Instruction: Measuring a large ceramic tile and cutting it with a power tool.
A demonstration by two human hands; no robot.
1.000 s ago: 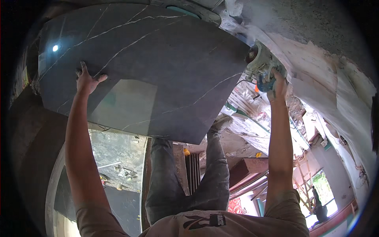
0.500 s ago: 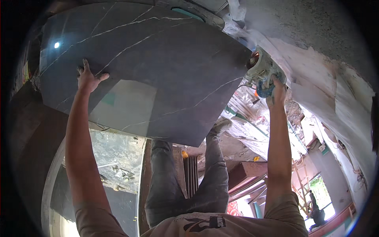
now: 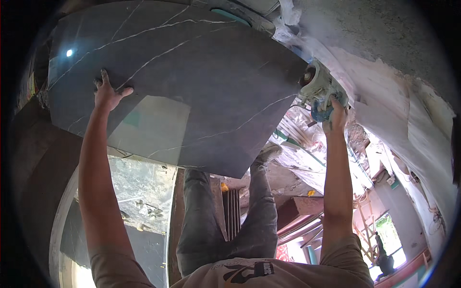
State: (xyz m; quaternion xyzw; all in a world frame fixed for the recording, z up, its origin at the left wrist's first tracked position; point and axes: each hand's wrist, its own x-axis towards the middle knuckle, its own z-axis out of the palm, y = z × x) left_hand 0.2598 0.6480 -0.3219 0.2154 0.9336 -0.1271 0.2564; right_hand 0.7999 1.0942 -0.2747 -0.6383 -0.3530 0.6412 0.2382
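A large dark grey stone-look slab [image 3: 230,91] with thin white veins reaches across the upper left and middle. My left hand [image 3: 108,97] lies on its face, fingers and thumb spread. At the slab's right edge my right hand [image 3: 336,115] is wrapped round the blue body of a dusty angle grinder [image 3: 322,91]. The grinder's dark reddish disc [image 3: 307,76] is right by that edge; whether it touches cannot be made out. Part of the grip is hidden behind my fingers.
Crumpled white sheeting [image 3: 379,91] hangs along a rough wall on the right. My legs [image 3: 201,216] stand below the slab, near a dusty pale board [image 3: 144,192]. A wooden ladder [image 3: 367,230] and a dark figure [image 3: 384,254] appear at lower right, by a bright opening.
My right hand and the grinder have shifted very slightly along the slab's edge. An orange tint near the disc has faded. My left hand stays almost where it was.
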